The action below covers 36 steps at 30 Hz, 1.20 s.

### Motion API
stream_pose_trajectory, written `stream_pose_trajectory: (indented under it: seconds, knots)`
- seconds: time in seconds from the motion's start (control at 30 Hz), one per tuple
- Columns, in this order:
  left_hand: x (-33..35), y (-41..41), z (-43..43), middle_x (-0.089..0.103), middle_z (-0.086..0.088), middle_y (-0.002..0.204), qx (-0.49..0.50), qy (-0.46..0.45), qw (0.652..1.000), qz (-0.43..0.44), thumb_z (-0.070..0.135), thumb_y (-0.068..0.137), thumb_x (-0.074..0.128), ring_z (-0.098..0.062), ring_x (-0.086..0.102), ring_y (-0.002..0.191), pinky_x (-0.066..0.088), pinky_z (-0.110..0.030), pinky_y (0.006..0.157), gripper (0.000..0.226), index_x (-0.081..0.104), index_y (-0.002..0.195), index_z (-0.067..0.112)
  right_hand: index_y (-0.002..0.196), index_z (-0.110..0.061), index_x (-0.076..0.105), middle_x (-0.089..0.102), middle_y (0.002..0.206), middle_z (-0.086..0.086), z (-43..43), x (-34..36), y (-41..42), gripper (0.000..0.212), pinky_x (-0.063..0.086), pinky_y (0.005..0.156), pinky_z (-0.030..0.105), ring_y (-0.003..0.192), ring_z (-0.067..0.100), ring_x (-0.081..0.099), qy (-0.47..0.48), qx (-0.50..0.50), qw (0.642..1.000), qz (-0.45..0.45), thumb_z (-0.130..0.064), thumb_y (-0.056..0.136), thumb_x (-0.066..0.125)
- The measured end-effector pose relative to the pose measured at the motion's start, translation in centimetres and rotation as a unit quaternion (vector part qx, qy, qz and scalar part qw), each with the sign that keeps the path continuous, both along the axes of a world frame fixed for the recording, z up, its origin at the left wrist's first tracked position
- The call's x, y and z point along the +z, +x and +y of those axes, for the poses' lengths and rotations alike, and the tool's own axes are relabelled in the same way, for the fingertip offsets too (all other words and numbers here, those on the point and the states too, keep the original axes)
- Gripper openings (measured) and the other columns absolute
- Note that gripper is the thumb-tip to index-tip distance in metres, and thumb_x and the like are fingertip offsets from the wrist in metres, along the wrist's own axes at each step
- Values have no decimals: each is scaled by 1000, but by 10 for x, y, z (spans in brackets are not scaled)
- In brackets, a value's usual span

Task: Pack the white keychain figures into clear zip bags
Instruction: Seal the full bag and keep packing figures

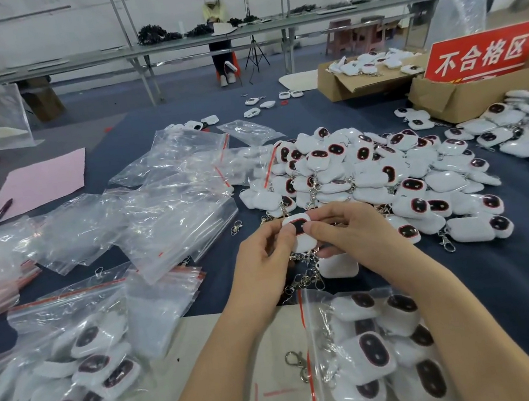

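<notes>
- The room is a workshop: beyond the heap of keychain figures (369,170) a long bench (170,43) runs across, with a person (215,9) seated behind it.
- The dark cloth (517,286) under the heap looks soft, so figures should stay where you set them.
- Empty zip bags (169,192) lie left of the heap. They are probably thin, limp and slick.
- A filled bag (374,346) lies on your side of the heap.
- The figure (297,229) is just on your side of the heap, pinched at its edges by your left hand (264,260) and right hand (354,236). It is likely light, hard and smooth, so keep to the sides.
- Metal clasps (302,279) bunch below it and may snag the bag mouth.
</notes>
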<state>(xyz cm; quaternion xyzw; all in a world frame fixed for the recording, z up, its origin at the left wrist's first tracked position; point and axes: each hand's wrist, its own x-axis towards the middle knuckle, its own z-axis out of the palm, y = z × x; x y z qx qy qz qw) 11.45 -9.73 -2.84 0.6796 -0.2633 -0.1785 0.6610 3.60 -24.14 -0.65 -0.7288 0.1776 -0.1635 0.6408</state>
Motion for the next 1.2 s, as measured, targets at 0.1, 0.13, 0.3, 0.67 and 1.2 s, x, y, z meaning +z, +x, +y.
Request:
stream_pose_trajectory:
  seconds: [0.1, 0.13, 0.3, 0.67, 1.2]
  knots:
    - [-1, 1, 0, 58, 15, 68, -2, -2, 1000, 3, 25, 104, 57, -19, 58, 71, 60, -35, 63, 18, 75, 106, 23, 86, -26, 76, 72, 71, -6, 0, 0, -1, 10, 58, 61, 21, 64, 10, 69, 7, -2, 1000, 3, -16, 88, 76]
    - [-2, 2, 0, 58, 15, 67, -2, -1, 1000, 1, 25, 104, 57, -18, 58, 71, 61, -34, 64, 19, 75, 106, 23, 86, -25, 76, 72, 71, -6, 1, 1, -1, 10, 59, 61, 21, 65, 10, 69, 9, -3, 1000, 2, -16, 88, 76]
    - [-2, 2, 0, 62, 12, 71, -3, -8, 1000, -10, 27, 103, 57, -23, 62, 70, 61, -34, 66, 19, 75, 110, 25, 85, -27, 77, 74, 74, -2, 2, 2, -2, 12, 59, 63, 21, 68, 9, 69, 34, -4, 999, -5, -16, 90, 73]
    - [0, 1, 1, 73, -2, 85, -14, -31, 999, 0, 24, 103, 59, -12, 64, 73, 59, -26, 65, 18, 74, 112, 21, 77, -31, 80, 75, 76, 2, 4, 5, -4, 21, 59, 64, 21, 67, 11, 69, 59, -11, 998, -9, -15, 90, 73]
    - [-1, 0, 1, 72, 10, 87, -53, -35, 998, -25, 16, 98, 65, -8, 67, 84, 62, -42, 85, 28, 69, 117, 35, 94, -24, 78, 76, 84, 3, 1, 5, -4, 8, 58, 66, 20, 71, 14, 72, 61, -12, 998, -21, -20, 89, 75]
